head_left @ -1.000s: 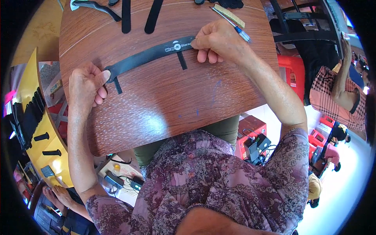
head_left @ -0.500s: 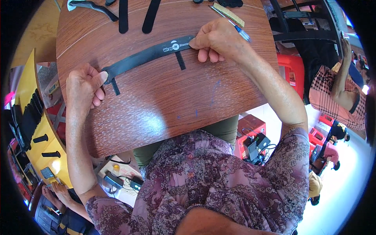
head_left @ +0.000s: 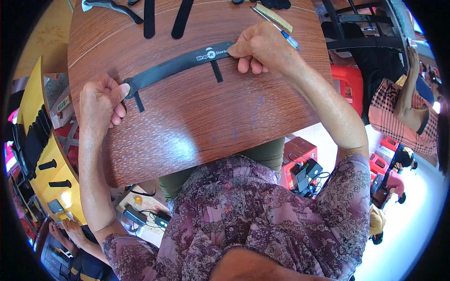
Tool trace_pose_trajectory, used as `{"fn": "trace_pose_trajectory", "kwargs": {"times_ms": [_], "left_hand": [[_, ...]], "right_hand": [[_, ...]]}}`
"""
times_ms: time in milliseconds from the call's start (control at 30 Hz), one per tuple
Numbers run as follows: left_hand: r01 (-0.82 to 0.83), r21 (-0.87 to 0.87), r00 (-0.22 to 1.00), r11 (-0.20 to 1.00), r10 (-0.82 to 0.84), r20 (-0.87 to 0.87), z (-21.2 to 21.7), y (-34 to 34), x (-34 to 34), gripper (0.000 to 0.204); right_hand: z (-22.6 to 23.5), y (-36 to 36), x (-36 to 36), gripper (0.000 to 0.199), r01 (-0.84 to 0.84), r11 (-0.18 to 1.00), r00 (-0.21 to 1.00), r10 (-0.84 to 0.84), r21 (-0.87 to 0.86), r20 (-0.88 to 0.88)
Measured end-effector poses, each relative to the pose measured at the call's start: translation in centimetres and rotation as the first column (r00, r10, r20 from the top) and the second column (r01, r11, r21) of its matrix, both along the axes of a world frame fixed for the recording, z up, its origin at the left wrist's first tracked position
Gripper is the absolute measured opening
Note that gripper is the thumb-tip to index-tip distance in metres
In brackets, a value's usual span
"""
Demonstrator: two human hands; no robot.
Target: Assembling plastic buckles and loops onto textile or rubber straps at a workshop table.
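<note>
A long black strap (head_left: 168, 69) with white printing near its right end is stretched over the wooden table. My left hand (head_left: 99, 102) pinches its left end between thumb and fingers. At the other end, my right hand (head_left: 262, 46) grips the tip the same way, with its lower fingers curled underneath. Two short dark strips, one (head_left: 139, 102) near the left hand and one (head_left: 216, 71) nearer the right, show below the strap's lower edge. Whether they are joined to it I cannot tell.
Two black straps (head_left: 149, 21) lie at the table's (head_left: 206, 122) far side, by a curved black strip (head_left: 115, 7). A screwdriver (head_left: 289, 39) lies beyond my right hand. Left stands a yellow table (head_left: 56, 174) with black straps; right, a red stool (head_left: 349, 89) and a seated person (head_left: 393, 110).
Both hands keep their hold on the strap's ends. Almost nothing has moved; the whole view has shifted very slightly.
</note>
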State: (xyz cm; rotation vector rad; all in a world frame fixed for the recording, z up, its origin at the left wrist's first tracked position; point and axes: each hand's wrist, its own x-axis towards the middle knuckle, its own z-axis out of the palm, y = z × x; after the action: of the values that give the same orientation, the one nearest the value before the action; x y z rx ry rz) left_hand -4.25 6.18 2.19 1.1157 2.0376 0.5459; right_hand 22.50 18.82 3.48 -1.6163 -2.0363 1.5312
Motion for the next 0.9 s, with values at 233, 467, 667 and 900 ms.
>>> {"fn": "trace_pose_trajectory", "kwargs": {"times_ms": [233, 467, 667, 900], "left_hand": [[-0.015, 0.004, 1.000, 1.000, 0.015, 0.024, 0.0, 0.1, 0.1, 0.020], [-0.019, -0.005, 1.000, 1.000, 0.019, 0.013, 0.3, 0.2, 0.2, 0.019], [-0.013, 0.008, 1.000, 1.000, 0.013, 0.009, 0.5, 0.2, 0.2, 0.019], [-0.023, 0.009, 1.000, 1.000, 0.023, 0.004, -0.1, 0.1, -0.1, 0.019]], "right_hand": [[-0.3, 0.2, -0.1, 0.018, -0.060, 0.996, 0.995, 0.055, 0.058, 0.088], [-0.3, 0.3, 0.2, 0.021, -0.114, 0.986, 0.984, 0.095, 0.121, 0.154], [-0.6, 0.1, 1.5, 0.020, -0.013, 0.990, 0.996, 0.000, 0.144, 0.089], [-2.1, -5.7, -1.1, 0.026, -0.288, 0.484, 0.951, 0.243, 0.827, 0.189]]}}
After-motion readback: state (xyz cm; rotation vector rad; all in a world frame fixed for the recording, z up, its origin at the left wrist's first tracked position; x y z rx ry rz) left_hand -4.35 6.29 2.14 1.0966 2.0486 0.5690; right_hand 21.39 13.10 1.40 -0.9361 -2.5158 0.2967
